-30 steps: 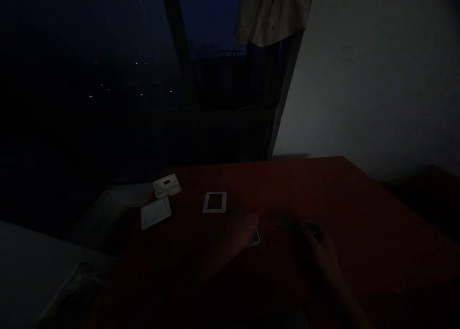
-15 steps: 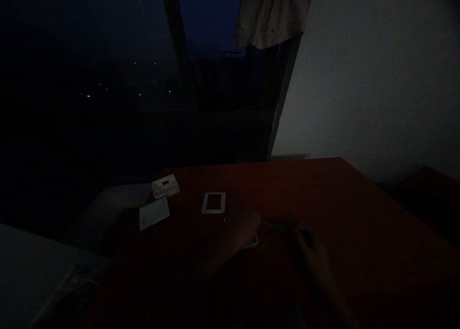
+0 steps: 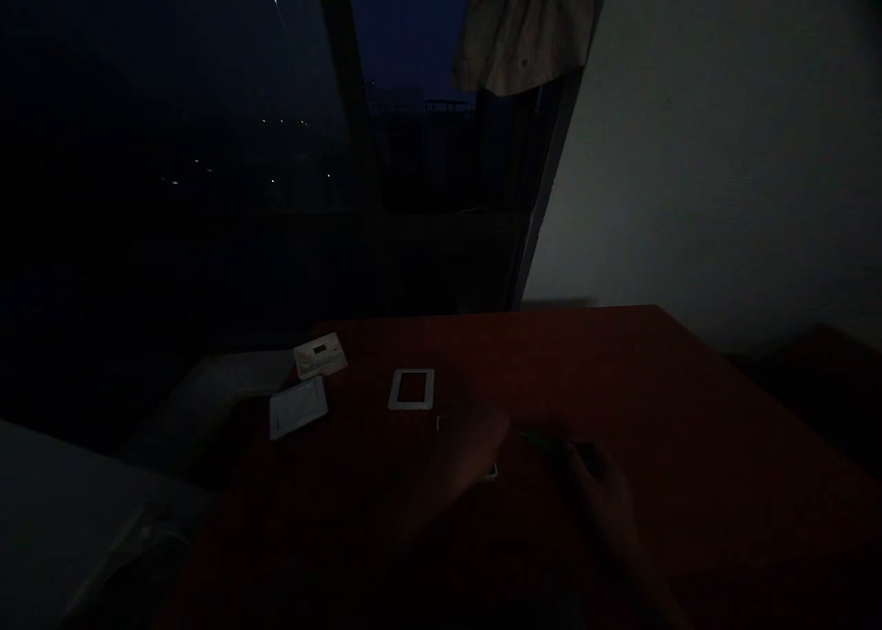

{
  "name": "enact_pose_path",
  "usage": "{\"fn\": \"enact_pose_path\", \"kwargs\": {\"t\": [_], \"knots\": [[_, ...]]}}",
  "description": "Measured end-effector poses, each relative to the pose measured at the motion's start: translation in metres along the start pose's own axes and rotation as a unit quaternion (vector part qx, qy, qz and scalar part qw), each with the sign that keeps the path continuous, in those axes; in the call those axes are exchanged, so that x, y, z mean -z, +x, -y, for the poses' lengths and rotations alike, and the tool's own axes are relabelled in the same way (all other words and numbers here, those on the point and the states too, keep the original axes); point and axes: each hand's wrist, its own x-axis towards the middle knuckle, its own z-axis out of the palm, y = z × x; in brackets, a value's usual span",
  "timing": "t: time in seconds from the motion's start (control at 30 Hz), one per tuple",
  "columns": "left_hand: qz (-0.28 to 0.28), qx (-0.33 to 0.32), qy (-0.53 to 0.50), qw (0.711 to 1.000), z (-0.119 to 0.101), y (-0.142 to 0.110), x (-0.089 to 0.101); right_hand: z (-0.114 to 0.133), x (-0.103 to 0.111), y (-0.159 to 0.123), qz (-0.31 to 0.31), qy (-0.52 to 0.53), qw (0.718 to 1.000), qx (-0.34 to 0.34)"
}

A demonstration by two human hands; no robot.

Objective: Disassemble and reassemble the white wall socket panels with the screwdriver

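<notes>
In the dim light my left hand (image 3: 475,442) is bent closed over a small white-edged piece (image 3: 491,472) on the table. The hand covers most of that piece, and its fingertips are hidden, so what it grips does not show. To the right, my right hand (image 3: 606,488) is closed round a green-handled screwdriver (image 3: 541,440). The screwdriver's thin shaft points left, toward my left hand. Just beyond my left hand lies a white rectangular frame (image 3: 412,409) with an open middle.
Near the table's left edge are a white plate with a small rectangular hole (image 3: 331,358) and a pale rectangular cover (image 3: 299,408). The reddish-brown table (image 3: 585,354) stands by a dark window, with a pale wall (image 3: 689,152) on the right and a hanging cloth (image 3: 527,33) above.
My left hand has shifted slightly to the right, closer to the screwdriver's tip. The right hand keeps its hold on the screwdriver nearly in place. The view has moved a little.
</notes>
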Motion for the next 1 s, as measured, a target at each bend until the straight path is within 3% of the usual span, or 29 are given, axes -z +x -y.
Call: {"fn": "enact_pose_path", "kwargs": {"t": [0.27,0.33,0.47,0.6,0.73,0.87,1.0], "knots": [[-0.07,0.029,-0.045,0.996,0.017,-0.014,-0.003,0.003,0.001,-0.003,-0.004,0.011,1.0,-0.006],[-0.097,0.043,-0.073,0.992,0.031,-0.026,-0.01,0.004,0.002,-0.002,-0.005,0.01,1.0,-0.008],[-0.179,0.129,-0.192,0.956,0.072,-0.064,-0.037,0.005,0.003,-0.002,-0.002,0.01,1.0,-0.004],[-0.223,0.252,-0.202,0.92,0.115,-0.107,-0.065,0.006,0.004,-0.003,0.007,0.017,1.0,-0.009],[-0.237,0.284,-0.149,0.917,0.143,-0.136,-0.079,0.006,0.006,-0.003,0.012,0.021,0.999,-0.024],[-0.242,0.282,-0.119,0.921,0.153,-0.147,-0.084,0.006,0.011,-0.001,-0.003,0.045,0.998,-0.037],[-0.283,0.271,-0.12,0.912,0.147,-0.148,-0.084,0.014,0.02,0.002,-0.018,0.059,0.997,-0.041]]}}
